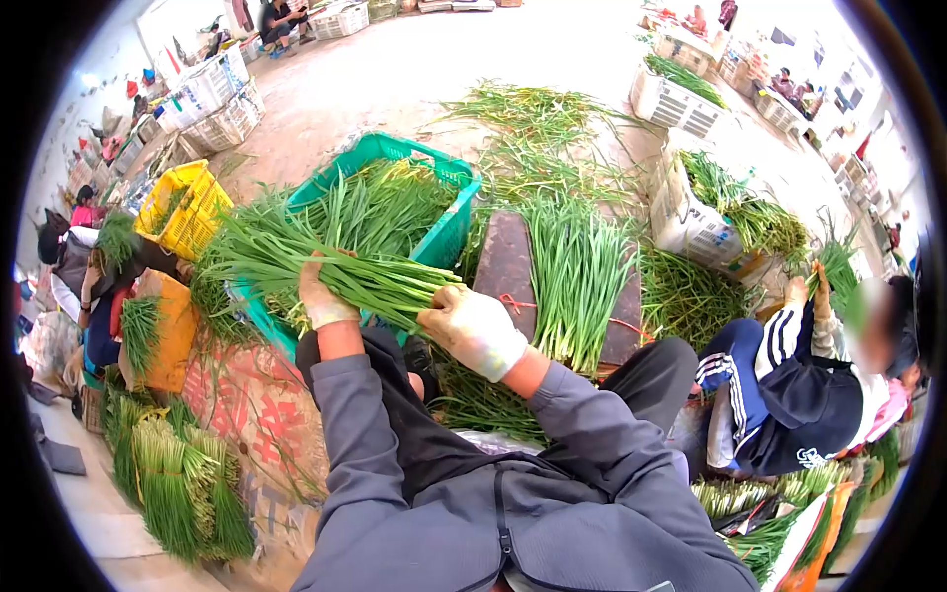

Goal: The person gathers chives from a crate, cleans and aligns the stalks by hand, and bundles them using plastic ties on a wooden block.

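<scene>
A loose bunch of green garlic chives [380, 279] lies across both of my gloved hands, its leaf tips pointing left. My left hand [326, 294] is wrapped around the bunch near its middle. At the stem ends, my right hand [475, 329] has its fingers closed on the chives. Just beyond is a green crate [456, 229] heaped with more chives. To the right, a pile of chives [577, 281] rests lengthwise on a dark board [505, 259], and a red string [513, 304] runs beneath the pile.
Loose chives [538, 118] litter the floor ahead. White crates [681, 222] stand at right and a yellow crate [187, 212] at left. A co-worker [799, 385] sits close on my right, another person [94, 266] at left. Bundled chives [182, 483] lie at lower left.
</scene>
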Action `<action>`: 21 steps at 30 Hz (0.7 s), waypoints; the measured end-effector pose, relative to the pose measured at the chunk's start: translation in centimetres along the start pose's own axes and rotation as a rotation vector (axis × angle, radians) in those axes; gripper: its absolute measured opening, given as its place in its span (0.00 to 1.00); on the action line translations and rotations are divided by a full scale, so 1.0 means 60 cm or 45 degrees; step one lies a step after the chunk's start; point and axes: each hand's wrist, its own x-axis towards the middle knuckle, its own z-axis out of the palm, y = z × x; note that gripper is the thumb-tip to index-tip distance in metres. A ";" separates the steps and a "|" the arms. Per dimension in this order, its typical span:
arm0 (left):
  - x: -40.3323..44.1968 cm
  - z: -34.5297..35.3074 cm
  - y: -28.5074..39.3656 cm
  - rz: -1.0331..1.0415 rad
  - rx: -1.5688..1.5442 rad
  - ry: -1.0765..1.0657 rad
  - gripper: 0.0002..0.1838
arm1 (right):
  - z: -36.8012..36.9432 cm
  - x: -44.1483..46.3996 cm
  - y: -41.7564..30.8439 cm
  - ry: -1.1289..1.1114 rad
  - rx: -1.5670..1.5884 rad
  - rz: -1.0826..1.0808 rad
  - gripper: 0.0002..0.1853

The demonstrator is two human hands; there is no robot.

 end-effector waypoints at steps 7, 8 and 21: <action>-0.004 -0.012 0.026 -0.017 -0.118 0.049 0.14 | -0.050 -0.098 0.019 -0.309 0.800 -0.059 0.06; -0.007 -0.008 0.029 -0.020 -0.111 0.047 0.15 | -0.043 -0.113 0.029 -0.470 0.787 -0.010 0.07; -0.032 0.005 0.034 -0.251 -0.694 -0.689 0.30 | -0.096 -0.067 0.050 0.244 0.899 0.473 0.09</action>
